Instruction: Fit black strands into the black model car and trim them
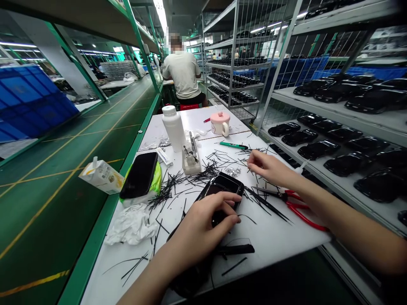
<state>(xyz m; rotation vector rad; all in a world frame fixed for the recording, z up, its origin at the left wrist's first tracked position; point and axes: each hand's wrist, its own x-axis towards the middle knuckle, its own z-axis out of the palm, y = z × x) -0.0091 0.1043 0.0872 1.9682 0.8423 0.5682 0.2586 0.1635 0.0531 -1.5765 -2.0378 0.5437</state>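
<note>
Glossy black plastic: the shell [224,185] lies on the white surface [280,237] directly in front of me, mid-bench. My left hand [203,224] is closed over its near end, with the fingers curled across the top and the thumb along the side, pressing it down.

My right hand [270,167] is well apart from the shell, to the right and farther back. Its fingers are bent, with the tips down among the black strips [168,190] that litter the surface. I cannot tell whether anything is pinched between them. A small heap of shiny screws [233,171] sits just beside those fingertips, between that hand and the shell.

Red-handled cutters [297,206] lie under my right forearm, jaws pointing toward the shell.

Farther back:
- white bottle [174,127], upright
- clear tub [190,160] holding small tools
- green pen [233,145]
- pink mug [220,123]

To the left:
- phone [140,174], face up on a yellow-green pack
- crumpled tissue [132,224]
- drink carton [101,176] on the green conveyor

The shelves [349,114] at right carry rows of similar black shells. A person in a pale shirt [182,74] sits ahead, facing away from me.
</note>
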